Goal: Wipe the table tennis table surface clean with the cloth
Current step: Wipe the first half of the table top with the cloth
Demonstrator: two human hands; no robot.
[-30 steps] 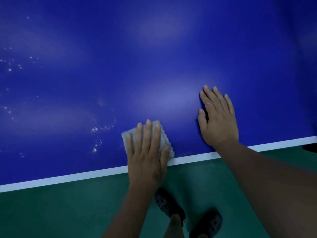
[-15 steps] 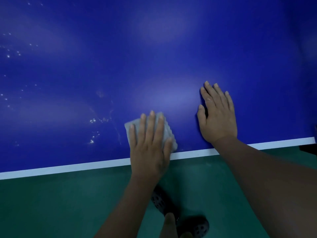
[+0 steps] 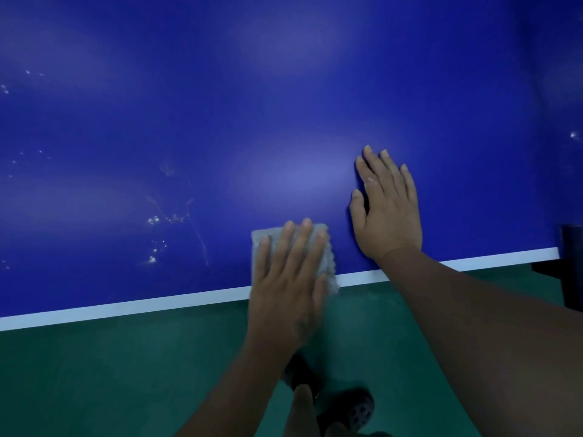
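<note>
Head view: left hand (image 3: 288, 279) flat, fingers straight, pressing cloth (image 3: 326, 263) onto table (image 3: 284, 105) at its white near edge. Right hand (image 3: 388, 209) flat on table, fingers together, holding nothing. Wet specks (image 3: 154, 219) left of cloth.

Green floor (image 3: 94, 373), dark perforated clogs (image 3: 356, 408)

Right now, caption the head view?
Left hand presses cloth at blue table edge; right hand rests flat.
</note>
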